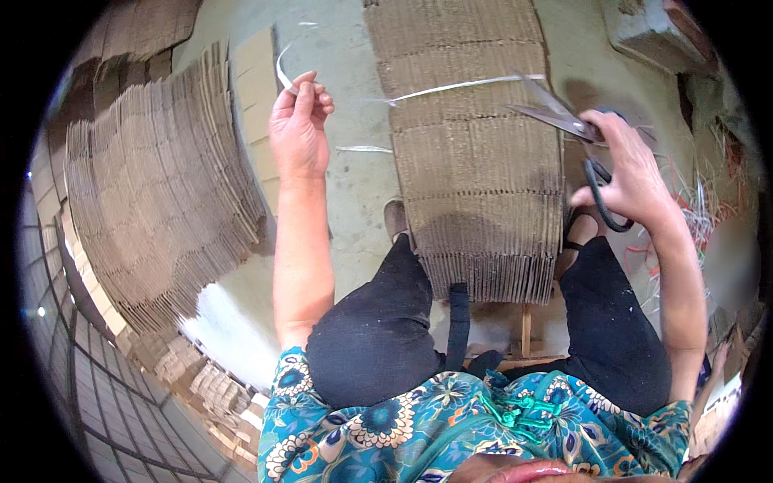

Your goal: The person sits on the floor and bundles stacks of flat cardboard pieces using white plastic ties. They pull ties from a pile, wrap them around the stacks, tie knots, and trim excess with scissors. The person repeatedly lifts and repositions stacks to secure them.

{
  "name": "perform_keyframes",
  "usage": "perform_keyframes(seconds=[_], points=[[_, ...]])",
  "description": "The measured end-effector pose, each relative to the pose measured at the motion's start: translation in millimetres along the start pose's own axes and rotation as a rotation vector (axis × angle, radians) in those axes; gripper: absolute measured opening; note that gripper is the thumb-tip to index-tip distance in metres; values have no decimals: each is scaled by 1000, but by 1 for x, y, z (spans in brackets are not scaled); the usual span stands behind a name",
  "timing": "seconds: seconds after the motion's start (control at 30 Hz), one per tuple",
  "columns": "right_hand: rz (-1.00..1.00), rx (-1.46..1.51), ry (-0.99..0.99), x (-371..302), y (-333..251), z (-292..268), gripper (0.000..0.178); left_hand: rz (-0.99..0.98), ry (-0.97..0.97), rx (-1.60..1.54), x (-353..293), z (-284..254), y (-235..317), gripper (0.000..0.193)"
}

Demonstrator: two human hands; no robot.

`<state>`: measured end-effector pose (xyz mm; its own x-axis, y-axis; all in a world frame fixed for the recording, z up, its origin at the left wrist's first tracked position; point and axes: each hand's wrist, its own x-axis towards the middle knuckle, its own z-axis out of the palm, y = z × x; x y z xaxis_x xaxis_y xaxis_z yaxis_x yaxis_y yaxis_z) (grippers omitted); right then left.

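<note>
A long stack of brown corrugated cardboard pieces [483, 165] stands on edge between my legs, running away from me. Across its far part lies a thin white strap [455, 85]. My right hand [636, 169], at the stack's right side, holds black-handled scissors [555, 118] with the blades spread; their tips reach over the stack close to the strap's right end. My left hand [302, 133] is raised left of the stack, thumb and fingers pinching a short white strip [283, 74] whose end curls upward.
On the left sits a large fanned stack of cardboard [161, 185], with flat cardboard sheets [256, 97] beside it. Another white strip [364, 149] lies on the floor. Tangled strap scraps [700, 213] are heaped at the right. A wrapped block [652, 32] stands far right.
</note>
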<state>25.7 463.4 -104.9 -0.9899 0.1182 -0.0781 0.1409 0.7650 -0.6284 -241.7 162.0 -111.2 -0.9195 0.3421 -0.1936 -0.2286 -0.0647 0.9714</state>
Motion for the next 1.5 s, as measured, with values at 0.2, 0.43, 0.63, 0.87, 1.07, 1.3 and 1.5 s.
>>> perform_keyframes(seconds=[0.2,0.43,0.63,0.87,1.07,1.3,1.5], points=[[-291,-203,-127,86,-43,17,77,59,5,-46,-11,8,3,29],[-370,-297,-113,138,-60,68,68,65,-46,-93,-11,8,-4,28],[-324,-317,-185,147,-77,78,61,78,-29,-140,-14,-2,-1,26],[53,-150,88,101,1,-2,55,65,72,-133,-26,-14,4,23],[340,-543,310,18,156,-5,48,-177,-61,-321,-38,12,-20,21],[474,-460,201,3,228,49,39,-392,-217,-220,-66,58,-46,22],[311,-319,87,-39,190,103,20,-390,-178,-194,-65,53,-62,21]])
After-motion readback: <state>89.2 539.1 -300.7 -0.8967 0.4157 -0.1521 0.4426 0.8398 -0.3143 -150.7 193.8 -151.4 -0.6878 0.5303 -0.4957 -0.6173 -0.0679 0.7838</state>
